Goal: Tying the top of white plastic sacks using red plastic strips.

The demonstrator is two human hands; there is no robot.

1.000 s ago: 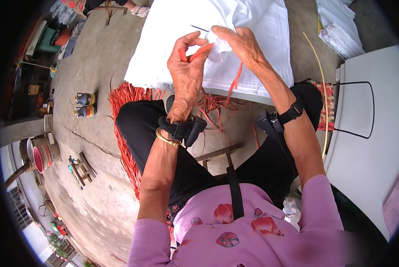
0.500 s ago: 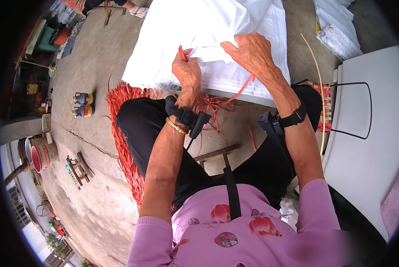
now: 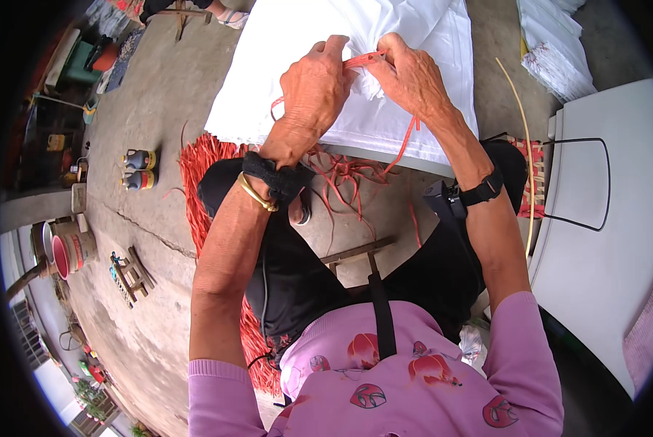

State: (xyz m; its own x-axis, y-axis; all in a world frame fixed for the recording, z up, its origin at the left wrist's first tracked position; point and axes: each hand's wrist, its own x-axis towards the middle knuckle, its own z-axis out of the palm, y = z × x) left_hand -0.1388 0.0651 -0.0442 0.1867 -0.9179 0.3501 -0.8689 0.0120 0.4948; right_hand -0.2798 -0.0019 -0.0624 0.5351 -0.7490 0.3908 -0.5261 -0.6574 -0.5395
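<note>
Spanning left hand (image 3: 315,87) to right hand (image 3: 412,79), red strip (image 3: 361,60)

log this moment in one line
left hand: at red strip, grip hidden; right hand: pinching red strip; beneath: white sheeting; beside left leg: red strands

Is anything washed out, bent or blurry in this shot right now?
In the head view, the white fabric looks nearly washed out in places, though folds show; in the head view, dark vignetting swallows the corners and the surroundings bend toward the rim; in the head view, the left hand and right hand look reasonably sharp.
</note>
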